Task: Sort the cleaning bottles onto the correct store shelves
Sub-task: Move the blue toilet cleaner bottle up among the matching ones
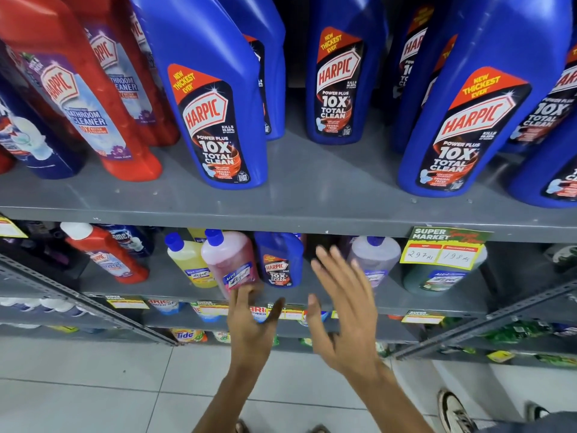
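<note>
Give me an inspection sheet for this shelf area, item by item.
Surface: grey metal upper shelf, with a lower shelf beneath it.
Job's things: blue Harpic bottles and red Harpic bottles stand above; below, a small blue Harpic bottle sits among Lizol bottles, next to the pink Lizol bottle.
Clutter: price tag hangs on the upper shelf's edge.
Grippers: left hand open, fingers at the pink bottle's base; right hand open, holding nothing.
Cables: nothing seen.
Surroundings: tiled floor, detergent packs on lower shelves, a shoe.
</note>
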The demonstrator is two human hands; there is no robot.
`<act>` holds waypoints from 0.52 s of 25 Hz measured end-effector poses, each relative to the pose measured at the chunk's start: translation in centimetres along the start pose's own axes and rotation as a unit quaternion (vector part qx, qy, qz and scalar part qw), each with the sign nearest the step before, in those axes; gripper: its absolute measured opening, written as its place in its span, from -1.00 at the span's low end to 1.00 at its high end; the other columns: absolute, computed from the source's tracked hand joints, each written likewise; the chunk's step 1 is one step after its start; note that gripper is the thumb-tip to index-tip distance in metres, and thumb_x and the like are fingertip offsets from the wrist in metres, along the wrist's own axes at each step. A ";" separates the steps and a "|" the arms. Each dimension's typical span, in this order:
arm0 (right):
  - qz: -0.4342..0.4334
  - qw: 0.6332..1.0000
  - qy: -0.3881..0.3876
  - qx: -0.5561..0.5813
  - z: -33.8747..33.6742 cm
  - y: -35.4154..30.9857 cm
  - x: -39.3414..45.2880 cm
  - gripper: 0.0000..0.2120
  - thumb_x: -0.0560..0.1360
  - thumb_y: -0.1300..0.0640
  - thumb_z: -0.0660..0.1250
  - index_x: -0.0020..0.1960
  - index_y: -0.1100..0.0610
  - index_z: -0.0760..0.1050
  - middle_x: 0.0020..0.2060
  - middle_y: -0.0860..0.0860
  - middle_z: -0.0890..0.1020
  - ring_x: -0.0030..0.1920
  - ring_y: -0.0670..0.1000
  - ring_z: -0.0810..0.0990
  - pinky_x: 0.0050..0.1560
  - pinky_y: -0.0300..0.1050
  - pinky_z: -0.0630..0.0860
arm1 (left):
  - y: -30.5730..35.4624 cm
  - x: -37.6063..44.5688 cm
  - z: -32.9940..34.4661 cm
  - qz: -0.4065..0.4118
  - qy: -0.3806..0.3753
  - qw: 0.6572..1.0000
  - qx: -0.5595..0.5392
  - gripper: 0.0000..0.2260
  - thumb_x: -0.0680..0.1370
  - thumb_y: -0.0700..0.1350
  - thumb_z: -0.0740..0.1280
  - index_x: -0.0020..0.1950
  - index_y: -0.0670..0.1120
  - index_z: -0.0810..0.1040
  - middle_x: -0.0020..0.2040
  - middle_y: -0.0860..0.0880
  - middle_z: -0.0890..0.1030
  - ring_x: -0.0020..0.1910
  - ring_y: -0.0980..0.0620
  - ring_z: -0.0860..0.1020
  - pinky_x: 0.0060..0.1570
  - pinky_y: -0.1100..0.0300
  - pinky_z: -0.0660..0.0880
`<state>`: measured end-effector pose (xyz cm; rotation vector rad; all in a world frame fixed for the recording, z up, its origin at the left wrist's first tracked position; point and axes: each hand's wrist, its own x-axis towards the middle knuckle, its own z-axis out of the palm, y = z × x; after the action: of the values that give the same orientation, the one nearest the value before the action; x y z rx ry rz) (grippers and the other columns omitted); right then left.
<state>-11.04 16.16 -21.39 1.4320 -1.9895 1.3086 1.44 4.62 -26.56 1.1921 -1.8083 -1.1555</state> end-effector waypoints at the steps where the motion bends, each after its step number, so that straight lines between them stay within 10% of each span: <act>1: 0.027 0.999 -0.028 0.007 0.6 0.4 -2.4 -0.45 0.58 0.25 0.38 0.57 0.17 0.44 0.60 0.01 0.46 0.63 0.13 0.41 0.65 0.17 0.29 | 1.2 0.7 0.1 0.041 0.008 0.999 0.011 -0.63 0.46 -0.25 0.66 0.18 -0.13 0.60 0.13 -0.06 0.60 0.10 -0.11 0.62 0.15 0.06 0.60; 4: 0.151 0.984 -0.097 0.018 3.1 2.5 -6.3 -0.45 0.65 0.11 0.34 0.62 0.11 0.36 0.64 -0.11 0.38 0.65 -0.02 0.36 0.66 0.02 0.30 | 4.7 3.1 0.7 0.087 -0.002 0.996 0.033 -0.44 0.48 -0.29 0.62 0.42 -0.16 0.50 0.33 -0.03 0.52 0.28 0.03 0.53 0.37 0.32 0.46; 7: 0.234 0.960 -0.152 -0.023 6.3 5.2 -7.6 -0.39 0.69 0.02 0.31 0.68 0.14 0.24 0.69 -0.04 0.29 0.68 -0.01 0.28 0.67 -0.04 0.27 | 6.6 5.4 1.8 0.056 -0.042 0.994 0.080 -0.17 0.41 -0.35 0.63 0.59 -0.29 0.30 0.52 -0.23 0.44 0.51 -0.20 0.44 0.58 0.07 0.32; 13: 0.288 0.920 -0.252 -0.084 11.7 10.0 -9.6 -0.33 0.73 -0.04 0.25 0.71 0.21 0.12 0.71 0.11 0.21 0.71 0.12 0.21 0.71 -0.06 0.09 | 5.7 10.1 2.4 0.013 -0.110 0.974 0.200 -0.44 0.45 -0.41 0.55 0.41 -0.35 0.44 0.28 -0.35 0.55 0.29 -0.35 0.55 0.23 0.14 0.36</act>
<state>-13.35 12.22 -38.92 1.2286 -2.9549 0.9795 -6.18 -2.95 -21.60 1.2943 -2.2974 -0.9635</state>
